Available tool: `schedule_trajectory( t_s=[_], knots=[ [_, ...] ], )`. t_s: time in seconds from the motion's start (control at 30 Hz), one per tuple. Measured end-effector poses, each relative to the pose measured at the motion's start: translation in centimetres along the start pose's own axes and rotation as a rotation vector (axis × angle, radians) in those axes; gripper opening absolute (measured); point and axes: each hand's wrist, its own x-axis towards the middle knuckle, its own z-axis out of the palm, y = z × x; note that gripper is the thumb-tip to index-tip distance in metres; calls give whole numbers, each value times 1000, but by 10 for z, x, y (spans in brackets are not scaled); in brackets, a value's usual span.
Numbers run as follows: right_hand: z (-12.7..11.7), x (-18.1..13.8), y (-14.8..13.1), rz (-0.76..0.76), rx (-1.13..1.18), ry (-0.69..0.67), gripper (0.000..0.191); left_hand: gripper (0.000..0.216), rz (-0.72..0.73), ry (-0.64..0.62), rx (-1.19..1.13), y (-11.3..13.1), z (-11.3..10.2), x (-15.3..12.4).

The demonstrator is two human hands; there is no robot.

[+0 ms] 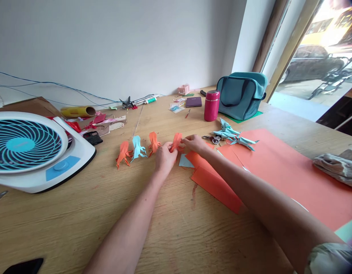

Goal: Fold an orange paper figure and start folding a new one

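Where left fingers cover it, the held orange figure is hidden.

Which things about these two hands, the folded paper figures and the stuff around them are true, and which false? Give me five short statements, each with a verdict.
1. The left hand and the right hand are both at the same orange folded figure. True.
2. The fan stands at the right edge of the picture. False: the fan is at the left edge.
3. The pink flask stands beside the teal bag. True.
4. Every figure in the row left of the hands is orange. False: a light blue figure stands between two orange ones.
5. A large orange sheet lies on the right side of the table. True.
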Motion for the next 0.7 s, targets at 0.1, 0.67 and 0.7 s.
schedule_trajectory(
  t_s=[0.1,0.67,0.7],
  knots=[
    [-7,1,6,-56,-14,46,32,24,-41,16,-24,-3,2,2],
    [-7,-14,8,-204,-134,126,21,18,-28,-28,26,-5,-24,-6],
    [-5,-14,7,-201,-137,121,19,18,-27,-33,30,-3,-23,-7]
  ],
)
